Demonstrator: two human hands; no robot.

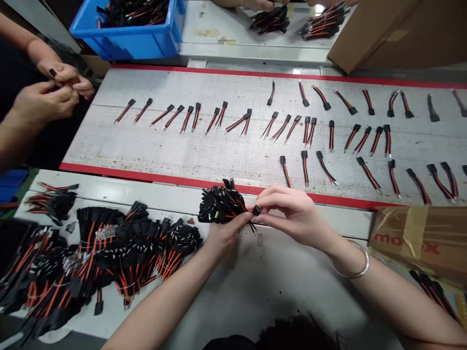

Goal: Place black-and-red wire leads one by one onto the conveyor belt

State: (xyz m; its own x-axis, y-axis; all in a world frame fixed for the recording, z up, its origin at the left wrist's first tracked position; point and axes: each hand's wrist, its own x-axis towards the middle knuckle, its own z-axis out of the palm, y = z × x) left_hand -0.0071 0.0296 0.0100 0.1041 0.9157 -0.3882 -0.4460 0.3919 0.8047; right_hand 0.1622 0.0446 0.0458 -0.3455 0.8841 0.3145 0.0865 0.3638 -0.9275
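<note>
My left hand [228,231] is closed around a thick bundle of short red-and-black wire leads [222,201] with black sleeved ends. Beside it, my right hand [292,214] pinches one lead by its black end [256,210], right at the edge of the bundle. The fingertips of both hands nearly touch there. Just beyond them runs a mesh conveyor belt [226,160] with red edges, on which single wire leads [305,167] lie spaced out in uneven rows. To my left, several tied bundles of leads [127,262] are heaped on the white table [292,287].
A blue bin [127,41] full of leads stands at the back left. Brown cardboard boxes are at the back right [408,39] and near right [408,243]. A co-worker's hands [54,92] are at the belt's left end. Across the belt, another person's hands are near two bundles [323,22].
</note>
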